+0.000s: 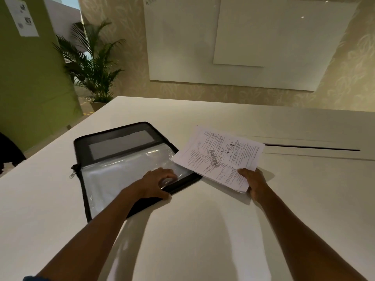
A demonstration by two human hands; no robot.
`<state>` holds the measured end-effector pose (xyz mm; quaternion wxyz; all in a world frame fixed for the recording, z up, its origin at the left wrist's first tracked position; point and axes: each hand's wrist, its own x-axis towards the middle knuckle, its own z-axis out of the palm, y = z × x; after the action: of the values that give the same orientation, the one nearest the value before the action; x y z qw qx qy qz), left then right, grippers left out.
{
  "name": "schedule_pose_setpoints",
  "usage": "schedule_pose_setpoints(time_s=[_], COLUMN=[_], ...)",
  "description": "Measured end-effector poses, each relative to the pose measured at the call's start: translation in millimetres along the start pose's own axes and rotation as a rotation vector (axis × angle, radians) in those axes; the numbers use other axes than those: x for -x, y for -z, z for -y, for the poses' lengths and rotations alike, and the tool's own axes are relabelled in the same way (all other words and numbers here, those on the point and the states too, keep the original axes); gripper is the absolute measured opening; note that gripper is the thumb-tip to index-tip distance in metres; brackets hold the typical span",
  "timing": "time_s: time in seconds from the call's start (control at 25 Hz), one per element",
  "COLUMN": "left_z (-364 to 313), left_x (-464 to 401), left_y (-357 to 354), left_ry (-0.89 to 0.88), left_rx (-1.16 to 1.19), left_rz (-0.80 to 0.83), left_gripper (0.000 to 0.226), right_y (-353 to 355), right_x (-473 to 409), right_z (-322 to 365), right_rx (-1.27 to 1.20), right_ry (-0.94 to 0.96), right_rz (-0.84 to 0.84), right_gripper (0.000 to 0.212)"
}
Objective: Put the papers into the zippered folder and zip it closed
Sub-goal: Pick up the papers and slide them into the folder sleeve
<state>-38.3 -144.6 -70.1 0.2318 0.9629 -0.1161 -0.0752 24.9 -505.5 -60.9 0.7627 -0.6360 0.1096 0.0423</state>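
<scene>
A person's right hand point(252, 183) pinches a stack of printed papers point(220, 157) at its near corner, thumb on top and fingers curled beneath, the sheets fanning up and away from the grip, their far-left corner overlapping the right edge of the zippered folder point(121, 159). The left hand point(157, 184) curls its fingers round that folder's near right edge, thumb against the black border, apparently lifting the clear inner pocket open. The folder lies flat and unzipped just left of the held papers, its zipper pull point(74, 171) hanging at the far-left side, well away from both hands. The step in hand looks like the insertion itself: none of the papers is inside yet. The next move likely calls for sliding the stack leftward from the grip into the opening while the left hand keeps it parted, then reaching across for the pull. Everything sits on a white table point(203, 230) with 1 dark cable slot point(312, 148) beyond the right hand; a potted palm point(95, 65), a green partition point(26, 78) and a whiteboard point(243, 43) stand behind.
</scene>
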Motion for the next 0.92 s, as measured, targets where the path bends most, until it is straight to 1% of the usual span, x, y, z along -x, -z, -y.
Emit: schedule_pose_setpoints(time_s=[0.12, 0.24, 0.32, 0.48, 0.64, 0.68, 0.76, 0.8, 0.84, 0.92], left_z=[7.4, 9.3, 8.7, 5.9, -0.7, -2.4, -8.1, -12.0, -16.1, -24.2], left_x=[20.5, 35.7, 43.1, 58.1, 70.0, 71.0, 68.8, 64.9, 58.9, 42.7], left_y=[9.7, 18.7, 24.1, 31.6, 37.4, 40.1, 43.9, 43.6, 41.7, 30.4], left_ry=[-0.009, -0.026, -0.034, -0.002, 0.042, 0.062, 0.11, 0.122, 0.135, 0.206], left_rx=[0.065, 0.087, 0.062, 0.028, -0.027, -0.011, 0.092, 0.103, 0.059, -0.026], left_rz=[0.117, 0.194, 0.224, 0.262, 0.301, 0.293, 0.238, 0.17, 0.069, -0.168], left_gripper=[0.068, 0.058, 0.051, 0.042, 0.042, 0.039, 0.024, 0.016, 0.012, 0.017], right_y=[-2.5, -2.6, -1.9, -0.9, 3.0, 3.6, 4.9, 5.8, 6.4, 6.9], right_x=[6.2, 9.2, 10.6, 14.8, 17.3, 17.2, 15.9, 14.7, 13.0, 8.8], right_z=[-2.5, -4.9, -5.7, -5.9, -4.1, -3.6, -2.6, -2.2, -1.6, -0.3], right_rx=[-0.011, -0.011, 0.007, 0.029, 0.023, 0.018, 0.015, 0.018, 0.025, 0.033], right_ry=[-0.01, -0.024, -0.032, -0.038, -0.038, -0.038, -0.037, -0.036, -0.036, -0.033], right_rz=[-0.001, -0.018, -0.024, 0.004, 0.014, 0.014, 0.011, 0.003, -0.004, -0.009], right_gripper=[0.042, 0.041, 0.04, 0.039, 0.039, 0.038, 0.038, 0.039, 0.04, 0.04])
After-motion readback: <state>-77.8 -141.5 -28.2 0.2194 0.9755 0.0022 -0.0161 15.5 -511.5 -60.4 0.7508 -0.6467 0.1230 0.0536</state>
